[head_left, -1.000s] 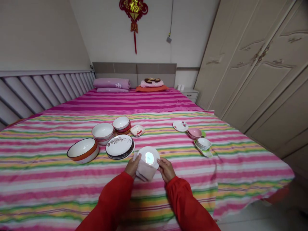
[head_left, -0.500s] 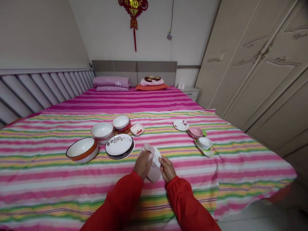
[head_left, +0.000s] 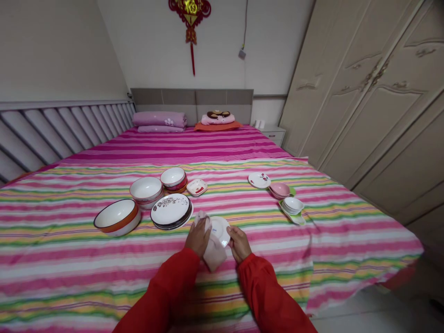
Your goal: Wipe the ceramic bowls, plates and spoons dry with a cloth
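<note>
Low over the striped bedspread (head_left: 69, 259), my right hand (head_left: 239, 243) grips a small white plate (head_left: 220, 229) by its near edge. My left hand (head_left: 198, 237) is closed on a pale pink cloth (head_left: 212, 254) and presses it against the plate's left side; the cloth hangs down below the plate. Both arms wear red sleeves. Just left of my hands lies a stack of flower-patterned plates (head_left: 171, 211).
An orange-rimmed bowl (head_left: 117, 216), a white bowl (head_left: 146, 190), a red-and-white bowl (head_left: 174, 179) and a small square dish (head_left: 197, 187) sit on the left. Small plates and bowls (head_left: 292, 206) and a pink bowl (head_left: 279, 189) lie at right. A wardrobe (head_left: 374, 92) stands right of the bed.
My left hand has moved the cloth from under the plate up over its face and then to its left side. The plate has tilted and now sits lower.
</note>
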A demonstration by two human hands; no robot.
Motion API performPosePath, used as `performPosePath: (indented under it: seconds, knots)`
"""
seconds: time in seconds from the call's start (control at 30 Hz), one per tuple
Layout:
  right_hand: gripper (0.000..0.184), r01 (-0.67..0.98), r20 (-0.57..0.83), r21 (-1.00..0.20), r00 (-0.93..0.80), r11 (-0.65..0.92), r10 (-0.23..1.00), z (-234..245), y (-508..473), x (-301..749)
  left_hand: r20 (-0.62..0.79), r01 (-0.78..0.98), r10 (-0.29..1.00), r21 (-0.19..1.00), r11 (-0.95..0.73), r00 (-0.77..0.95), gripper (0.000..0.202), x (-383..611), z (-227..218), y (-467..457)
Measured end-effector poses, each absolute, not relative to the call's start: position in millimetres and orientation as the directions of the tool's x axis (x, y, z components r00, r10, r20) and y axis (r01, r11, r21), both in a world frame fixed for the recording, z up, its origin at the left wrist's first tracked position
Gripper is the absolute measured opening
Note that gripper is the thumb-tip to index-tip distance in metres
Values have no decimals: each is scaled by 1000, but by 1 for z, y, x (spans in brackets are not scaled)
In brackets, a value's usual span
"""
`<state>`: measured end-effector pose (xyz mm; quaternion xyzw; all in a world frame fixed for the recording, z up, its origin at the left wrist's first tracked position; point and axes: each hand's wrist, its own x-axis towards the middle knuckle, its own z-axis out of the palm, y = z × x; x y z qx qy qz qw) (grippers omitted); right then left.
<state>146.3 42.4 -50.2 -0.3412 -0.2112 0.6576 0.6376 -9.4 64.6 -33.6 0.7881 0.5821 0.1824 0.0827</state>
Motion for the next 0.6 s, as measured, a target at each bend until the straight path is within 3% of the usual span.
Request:
performPosePath:
  seconds: [0.13,0.33,0.47,0.6]
  knots:
    - [30,-685,-216,-721,78,-105,973,-51,43,147,272,932,926,179,-316,262,45,-30,-59,40]
    - [29,-673,-211,-736,118,-79,970,-51,44,144,390,892,810,-78,-445,438,42,-36,-91,1]
    - [26,-688,-211,-723,142,-56,967,-51,45,143,358,861,785,-139,-489,505,44,-24,-95,-15]
    - [22,-697,-192,-717,167,-22,967,-53,46,145,232,824,791,-120,-554,566,45,-8,-83,-16]
